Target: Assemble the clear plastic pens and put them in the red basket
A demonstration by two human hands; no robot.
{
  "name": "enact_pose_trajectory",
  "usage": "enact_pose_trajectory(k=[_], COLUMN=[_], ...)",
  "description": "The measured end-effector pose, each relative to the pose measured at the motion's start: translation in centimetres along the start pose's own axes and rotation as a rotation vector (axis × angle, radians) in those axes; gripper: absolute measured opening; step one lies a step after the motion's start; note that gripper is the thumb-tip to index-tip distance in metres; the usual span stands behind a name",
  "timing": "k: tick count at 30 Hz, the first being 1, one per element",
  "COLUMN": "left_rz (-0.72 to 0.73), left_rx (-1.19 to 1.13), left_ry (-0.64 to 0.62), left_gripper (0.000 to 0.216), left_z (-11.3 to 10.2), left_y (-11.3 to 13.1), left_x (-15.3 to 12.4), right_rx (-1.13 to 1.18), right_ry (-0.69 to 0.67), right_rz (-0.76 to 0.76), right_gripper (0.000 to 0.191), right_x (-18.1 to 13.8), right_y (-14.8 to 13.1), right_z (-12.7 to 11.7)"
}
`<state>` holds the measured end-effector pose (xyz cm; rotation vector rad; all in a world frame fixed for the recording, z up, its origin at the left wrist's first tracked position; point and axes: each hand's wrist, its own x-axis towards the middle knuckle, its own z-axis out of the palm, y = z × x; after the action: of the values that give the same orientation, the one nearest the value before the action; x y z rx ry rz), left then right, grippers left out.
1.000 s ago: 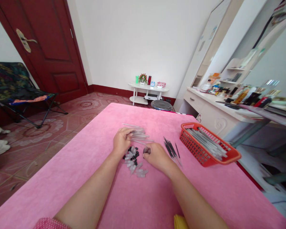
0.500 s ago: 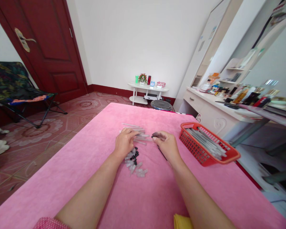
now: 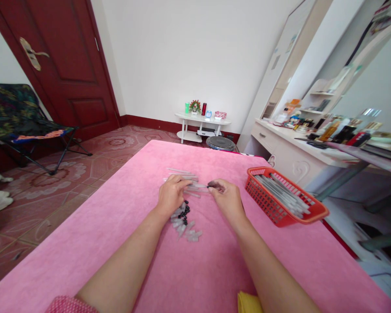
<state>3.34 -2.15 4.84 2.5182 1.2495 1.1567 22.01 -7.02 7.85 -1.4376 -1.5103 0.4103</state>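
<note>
My left hand (image 3: 171, 194) is curled around a clear plastic tube (image 3: 197, 186) from the pile of clear tubes (image 3: 182, 174) on the pink cloth. My right hand (image 3: 227, 198) is closed in a pinch on a small dark piece (image 3: 211, 185), held against the tube's right end. Just below my left hand lies a heap of small black and clear caps (image 3: 184, 221). My right hand hides the thin black refills seen earlier.
A red basket (image 3: 313, 211) with several grey tubes stands at the right of the pink table (image 3: 84, 243). A white dresser (image 3: 293, 152) crowds the right side. A folding chair (image 3: 16, 117) and a dark red door (image 3: 68, 65) are at the left; a yellow object (image 3: 247, 303) lies at the bottom edge.
My right hand rose from the cap heap to the tube's right end, carrying a small dark piece. My left hand stayed on the tubes, shifting slightly.
</note>
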Motion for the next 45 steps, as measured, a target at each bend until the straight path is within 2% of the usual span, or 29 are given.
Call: enact_pose_trajectory(k=[19, 36, 45], left_rz=[0.021, 0.071, 0.055], left_rx=[-0.012, -0.083, -0.089], left_ry=[0.014, -0.006, -0.014], left_gripper=[0.037, 0.038, 0.037], left_z=[0.19, 0.84, 0.81], left_y=[-0.01, -0.49, -0.53], left_x=[-0.04, -0.03, 0.02], right_rx=[-0.037, -0.039, -0.085], right_ry=[-0.018, 0.025, -0.018], right_rz=[-0.004, -0.012, -0.036], right_gripper=[0.013, 0.015, 0.015], right_x=[-0.07, -0.1, -0.27], right_y=[0.32, 0.79, 0.3], right_z=[0.18, 0.18, 0.03])
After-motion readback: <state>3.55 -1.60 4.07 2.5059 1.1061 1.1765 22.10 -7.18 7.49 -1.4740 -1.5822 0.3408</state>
